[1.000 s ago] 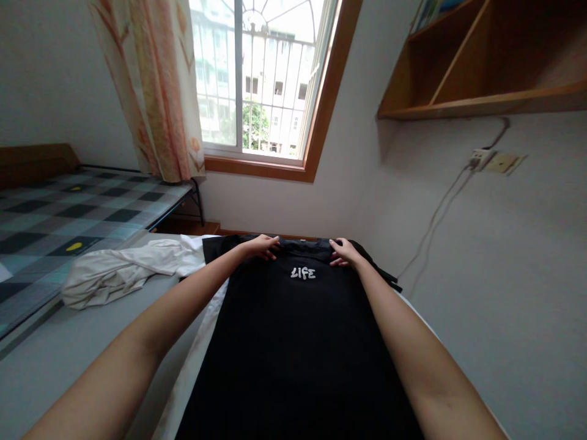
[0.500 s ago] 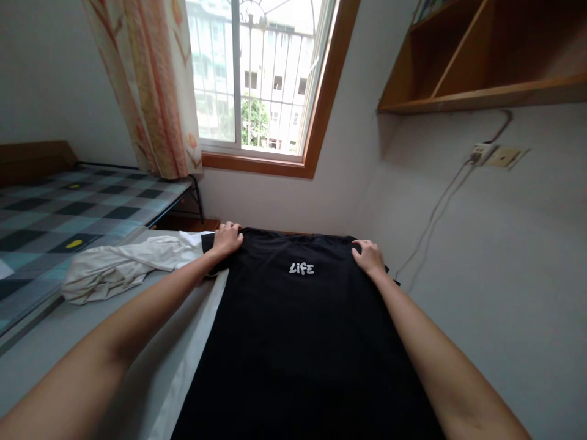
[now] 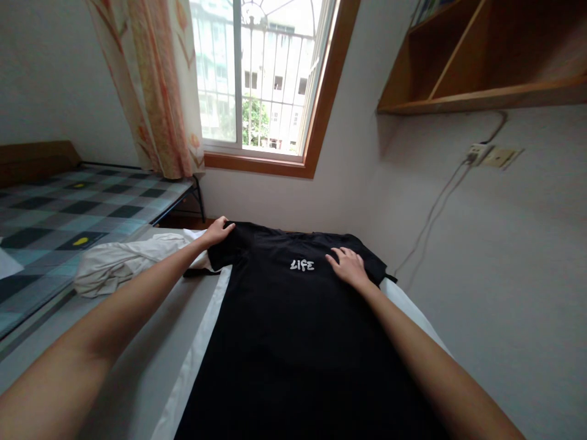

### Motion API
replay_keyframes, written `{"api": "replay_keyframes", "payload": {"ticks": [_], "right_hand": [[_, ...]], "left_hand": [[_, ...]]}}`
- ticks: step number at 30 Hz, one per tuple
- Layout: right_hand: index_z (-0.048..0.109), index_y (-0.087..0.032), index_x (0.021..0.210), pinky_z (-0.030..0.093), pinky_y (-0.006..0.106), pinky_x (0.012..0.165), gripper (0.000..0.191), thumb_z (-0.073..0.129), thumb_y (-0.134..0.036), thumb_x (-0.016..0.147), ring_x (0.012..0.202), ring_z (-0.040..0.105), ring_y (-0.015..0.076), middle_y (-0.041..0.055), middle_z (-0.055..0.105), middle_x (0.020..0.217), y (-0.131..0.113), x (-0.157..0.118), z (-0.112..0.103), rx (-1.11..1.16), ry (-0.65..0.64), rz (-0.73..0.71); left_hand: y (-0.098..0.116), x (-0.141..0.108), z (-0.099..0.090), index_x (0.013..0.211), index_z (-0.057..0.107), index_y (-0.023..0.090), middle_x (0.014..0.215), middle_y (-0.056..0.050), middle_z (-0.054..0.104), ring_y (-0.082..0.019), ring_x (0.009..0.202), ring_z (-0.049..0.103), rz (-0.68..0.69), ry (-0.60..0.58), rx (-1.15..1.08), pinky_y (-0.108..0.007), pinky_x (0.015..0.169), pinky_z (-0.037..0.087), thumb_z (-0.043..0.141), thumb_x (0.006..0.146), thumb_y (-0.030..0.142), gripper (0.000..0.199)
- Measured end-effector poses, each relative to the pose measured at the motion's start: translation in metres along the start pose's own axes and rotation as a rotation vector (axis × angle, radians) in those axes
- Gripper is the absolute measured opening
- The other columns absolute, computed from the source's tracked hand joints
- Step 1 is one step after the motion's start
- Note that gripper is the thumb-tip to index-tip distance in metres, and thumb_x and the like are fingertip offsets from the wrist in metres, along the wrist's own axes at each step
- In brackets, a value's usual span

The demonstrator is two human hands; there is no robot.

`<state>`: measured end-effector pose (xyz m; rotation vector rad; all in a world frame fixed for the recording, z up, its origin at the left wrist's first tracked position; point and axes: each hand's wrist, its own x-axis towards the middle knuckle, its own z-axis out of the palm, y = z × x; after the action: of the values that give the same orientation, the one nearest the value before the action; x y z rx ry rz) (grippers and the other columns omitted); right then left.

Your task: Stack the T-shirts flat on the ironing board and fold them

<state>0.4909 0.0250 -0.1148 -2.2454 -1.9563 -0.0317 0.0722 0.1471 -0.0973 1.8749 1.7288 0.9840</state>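
A black T-shirt [image 3: 293, 342] is spread face up over a white cloth, its collar end away from me and white lettering on the chest upside down to me. My left hand [image 3: 219, 232] grips the upper edge of the T-shirt's left-side sleeve, fingers closed on the fabric. On the chest, just right of the lettering, my right hand [image 3: 349, 265] rests with its fingers apart. The right-side sleeve lies stretched out beyond it. Beside my left forearm is a crumpled white cloth [image 3: 110, 266].
A checked mattress [image 3: 110, 201] on a metal frame stands at the left. Above it hangs a patterned curtain [image 3: 156, 91] next to a barred window [image 3: 270, 79]. Wooden shelves [image 3: 481, 95] jut from the right wall, over a socket [image 3: 479, 153] with a dangling cord.
My left hand has moved outward to the sleeve, which is now pulled out flat. My right hand has shifted left from the shoulder onto the chest, and the right-side sleeve now shows.
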Motion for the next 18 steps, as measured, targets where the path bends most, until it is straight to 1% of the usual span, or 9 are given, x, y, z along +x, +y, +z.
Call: {"api": "replay_keyframes", "payload": {"ticks": [2,3,6,8,9,11,13,16,18], "right_hand": [[0.048,-0.021,0.145,0.018,0.054,0.116,0.061,0.031,-0.057,0.098,0.142,0.03,0.0311,0.0136,0.041,0.152,-0.019,-0.007,0.011,0.008,-0.073,-0.019],[0.045,-0.021,0.147,0.015,0.056,0.116,0.062,0.03,-0.057,0.098,0.143,0.028,0.0321,0.0135,0.039,0.154,-0.025,-0.01,0.016,-0.001,-0.084,-0.015],[0.042,-0.021,0.149,0.012,0.057,0.117,0.062,0.031,-0.054,0.098,0.144,0.027,0.0325,0.0131,0.036,0.156,-0.032,-0.017,0.025,-0.026,-0.049,0.008],[0.044,-0.022,0.148,0.014,0.054,0.117,0.06,0.032,-0.053,0.099,0.144,0.029,0.0313,0.0122,0.037,0.155,-0.031,-0.018,0.027,-0.02,-0.026,0.011],[0.044,-0.022,0.148,0.014,0.054,0.117,0.059,0.032,-0.052,0.098,0.143,0.029,0.0311,0.012,0.038,0.155,-0.031,-0.018,0.027,-0.017,-0.02,0.012],[0.045,-0.022,0.147,0.014,0.054,0.117,0.059,0.034,-0.052,0.098,0.143,0.03,0.031,0.012,0.039,0.154,-0.03,-0.018,0.027,-0.011,-0.008,0.015],[0.046,-0.022,0.146,0.015,0.054,0.117,0.058,0.035,-0.051,0.098,0.143,0.031,0.0306,0.0119,0.04,0.154,-0.03,-0.018,0.027,-0.005,0.006,0.019],[0.047,-0.021,0.145,0.015,0.052,0.117,0.057,0.035,-0.051,0.098,0.142,0.032,0.0295,0.0114,0.041,0.153,-0.031,-0.019,0.027,0.005,0.02,0.023],[0.048,-0.021,0.145,0.016,0.052,0.117,0.057,0.035,-0.051,0.098,0.142,0.032,0.0292,0.0115,0.042,0.152,-0.032,-0.019,0.026,0.012,0.028,0.022]], "left_hand": [[-0.001,-0.002,-0.007,0.083,0.059,0.018,0.084,-0.005,0.066,-0.021,0.085,0.062,-0.046,0.004,-0.003,-0.028,0.071,0.048,0.069,0.069,0.043,0.03],[-0.002,-0.004,-0.013,0.087,0.061,0.018,0.086,-0.005,0.066,-0.021,0.083,0.062,-0.084,-0.03,-0.03,-0.028,0.068,0.048,0.073,0.065,0.043,0.036],[-0.007,-0.013,-0.032,0.098,0.066,0.017,0.084,-0.004,0.068,-0.019,0.073,0.063,-0.219,-0.262,-0.203,-0.025,0.055,0.044,0.083,0.054,0.043,0.053],[-0.011,-0.018,-0.042,0.101,0.067,0.017,0.081,-0.004,0.069,-0.016,0.066,0.062,-0.274,-0.335,-0.398,-0.023,0.051,0.044,0.086,0.052,0.039,0.057],[-0.013,-0.02,-0.046,0.102,0.066,0.017,0.081,-0.004,0.069,-0.015,0.064,0.063,-0.288,-0.301,-0.502,-0.023,0.052,0.045,0.086,0.053,0.035,0.057],[-0.018,-0.023,-0.052,0.102,0.064,0.017,0.079,-0.003,0.068,-0.013,0.062,0.063,-0.307,-0.149,-0.634,-0.023,0.055,0.049,0.085,0.054,0.027,0.053],[-0.024,-0.026,-0.056,0.099,0.062,0.016,0.075,-0.003,0.066,-0.014,0.063,0.065,-0.313,-0.026,-0.604,-0.025,0.06,0.052,0.082,0.057,0.022,0.047],[-0.035,-0.034,-0.067,0.091,0.062,0.016,0.076,-0.005,0.066,-0.021,0.075,0.068,-0.231,0.08,-0.284,-0.033,0.07,0.055,0.076,0.059,0.025,0.036],[-0.043,-0.041,-0.079,0.09,0.064,0.018,0.087,-0.008,0.068,-0.028,0.093,0.067,-0.125,0.15,0.02,-0.041,0.085,0.053,0.074,0.061,0.033,0.034]]}}
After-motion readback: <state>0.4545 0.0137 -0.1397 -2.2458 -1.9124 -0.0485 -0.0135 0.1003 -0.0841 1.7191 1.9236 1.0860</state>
